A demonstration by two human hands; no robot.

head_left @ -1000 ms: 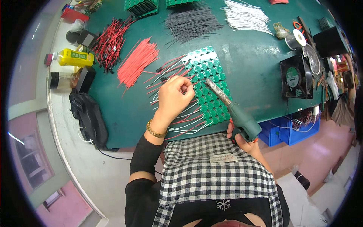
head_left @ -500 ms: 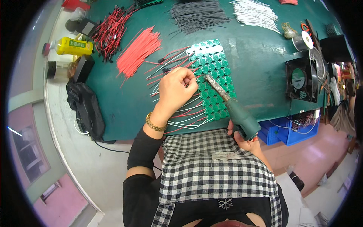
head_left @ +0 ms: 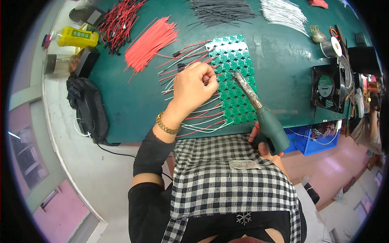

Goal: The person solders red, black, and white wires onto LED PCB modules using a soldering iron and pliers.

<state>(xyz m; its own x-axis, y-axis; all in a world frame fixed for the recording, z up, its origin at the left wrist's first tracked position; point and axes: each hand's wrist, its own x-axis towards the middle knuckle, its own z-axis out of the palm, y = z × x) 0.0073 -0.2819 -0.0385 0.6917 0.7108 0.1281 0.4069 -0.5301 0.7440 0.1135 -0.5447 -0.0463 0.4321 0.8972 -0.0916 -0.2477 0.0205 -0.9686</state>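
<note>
A panel of round green circuit boards (head_left: 240,97) lies on the green table in front of me, with red, white and black wires (head_left: 202,121) running off its left edge. My left hand (head_left: 193,87) is closed in a pinch at that edge, and a short length of red wire (head_left: 220,74) shows between its fingertips and the boards. The rest of that wire is hidden by the hand. In my right hand (head_left: 263,149) is a green pistol-shaped soldering iron (head_left: 272,127). Its metal tip is over the panel, just right of the left fingertips; whether it touches cannot be told.
Bundles of red wires (head_left: 150,42), black wires (head_left: 221,11) and white wires (head_left: 285,15) lie farther back. A solder spool (head_left: 331,47) and a black fan (head_left: 327,88) stand at right. Left are a yellow bottle (head_left: 77,37) and a black bag (head_left: 87,107). Blue crates (head_left: 320,141) sit below the table.
The whole view has shifted slightly. The soldering iron's tip has moved a little to the right over the panel, away from the left fingertips. My left hand keeps its pinch at the panel's edge.
</note>
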